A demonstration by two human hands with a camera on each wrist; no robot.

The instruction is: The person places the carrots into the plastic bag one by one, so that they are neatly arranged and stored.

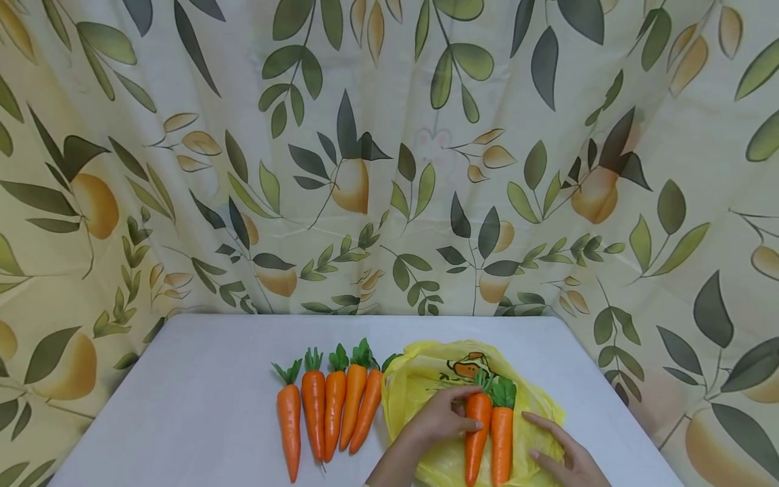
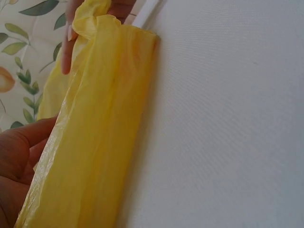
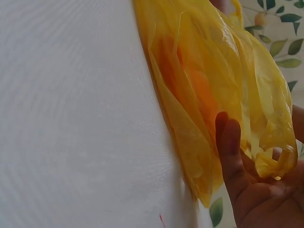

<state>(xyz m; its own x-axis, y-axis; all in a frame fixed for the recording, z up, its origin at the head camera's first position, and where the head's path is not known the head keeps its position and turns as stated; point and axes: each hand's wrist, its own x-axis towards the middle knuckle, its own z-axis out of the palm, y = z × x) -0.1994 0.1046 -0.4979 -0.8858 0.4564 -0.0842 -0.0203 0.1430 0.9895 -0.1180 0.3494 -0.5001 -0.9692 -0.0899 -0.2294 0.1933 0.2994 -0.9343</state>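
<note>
A yellow plastic bag [image 1: 420, 375] lies spread on the right side of the table. Two orange carrots with green tops are on it, a left carrot [image 1: 477, 427] and a right carrot [image 1: 502, 436]. My left hand [image 1: 441, 416] pinches the left carrot near its top between thumb and fingers. To the right of both carrots, my right hand [image 1: 569, 456] rests at the bag's edge with its fingers extended. In the right wrist view, the right hand [image 3: 259, 194] is against the thin yellow plastic, and an orange shape shows through it.
Several more carrots [image 1: 335, 406] lie side by side left of the bag, tops pointing away. They rest on a white-covered table [image 1: 201, 406]. Behind stands a curtain [image 1: 389, 169] printed with leaves and fruit.
</note>
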